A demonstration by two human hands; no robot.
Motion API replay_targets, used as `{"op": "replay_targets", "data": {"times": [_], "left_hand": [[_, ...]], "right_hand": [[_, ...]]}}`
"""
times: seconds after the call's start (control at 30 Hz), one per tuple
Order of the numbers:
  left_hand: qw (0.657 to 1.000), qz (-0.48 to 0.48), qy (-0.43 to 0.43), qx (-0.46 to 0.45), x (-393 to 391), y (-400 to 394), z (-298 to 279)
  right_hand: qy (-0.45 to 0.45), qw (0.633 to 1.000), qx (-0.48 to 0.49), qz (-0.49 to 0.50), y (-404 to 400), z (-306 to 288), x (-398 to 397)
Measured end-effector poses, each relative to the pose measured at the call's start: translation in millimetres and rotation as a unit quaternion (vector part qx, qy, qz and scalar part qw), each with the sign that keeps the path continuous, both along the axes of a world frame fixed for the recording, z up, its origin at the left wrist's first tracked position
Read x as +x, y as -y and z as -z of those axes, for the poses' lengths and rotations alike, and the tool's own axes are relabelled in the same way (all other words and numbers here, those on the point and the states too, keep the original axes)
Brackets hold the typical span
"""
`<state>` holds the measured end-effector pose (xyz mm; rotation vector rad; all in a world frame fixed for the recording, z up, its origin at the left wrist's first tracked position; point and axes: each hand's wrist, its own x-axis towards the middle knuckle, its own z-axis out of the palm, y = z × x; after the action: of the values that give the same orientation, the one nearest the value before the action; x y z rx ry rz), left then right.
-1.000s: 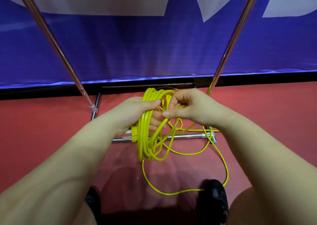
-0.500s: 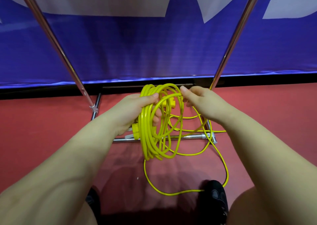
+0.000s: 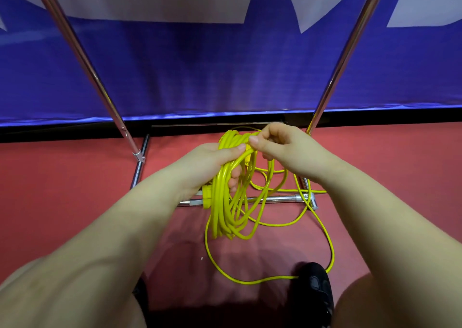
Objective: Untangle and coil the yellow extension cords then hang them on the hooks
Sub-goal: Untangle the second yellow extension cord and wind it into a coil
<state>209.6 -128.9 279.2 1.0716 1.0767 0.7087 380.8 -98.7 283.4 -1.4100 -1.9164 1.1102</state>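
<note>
Your left hand [image 3: 212,164], frame centre: fingers wrapped round coiled yellow extension cord [image 3: 228,195]; coil hangs below fist. Your right hand [image 3: 282,147], just right of it: thumb and fingers pinch cord strand at coil top. Loose cord trails lower right across red floor [image 3: 62,190], over chrome rack base bar [image 3: 272,199], to black shoe [image 3: 316,287].

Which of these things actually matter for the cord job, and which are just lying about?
Part of the job:
yellow cord coil, gripped by the left hand
loose cord on the floor
right hand, pinching a strand at the coil's top
metal rack

Just there:
blue banner
black shoe
red floor
</note>
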Motion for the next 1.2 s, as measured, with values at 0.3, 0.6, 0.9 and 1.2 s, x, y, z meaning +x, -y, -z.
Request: {"op": "replay_targets", "data": {"times": [0.3,0.6,0.9,1.2], "left_hand": [[0.999,-0.028,0.013,0.02,-21.7,-10.1,-5.7],[0.99,-0.117,0.062,0.039,-34.6,-17.1,-9.0],[0.992,-0.113,0.051,0.032,-27.4,-14.7,-7.8],[0.998,0.06,0.01,-0.004,0.7,4.0,-3.1]], "right_hand": [[0.298,0.951,-0.085,0.008,-12.8,22.7,30.2],[0.317,0.936,-0.111,-0.104,0.0,34.4,19.8],[-0.239,0.937,-0.24,0.078,0.2,-3.2,5.3],[-0.349,0.892,-0.211,0.193,-4.3,-6.2,-7.5]]}}
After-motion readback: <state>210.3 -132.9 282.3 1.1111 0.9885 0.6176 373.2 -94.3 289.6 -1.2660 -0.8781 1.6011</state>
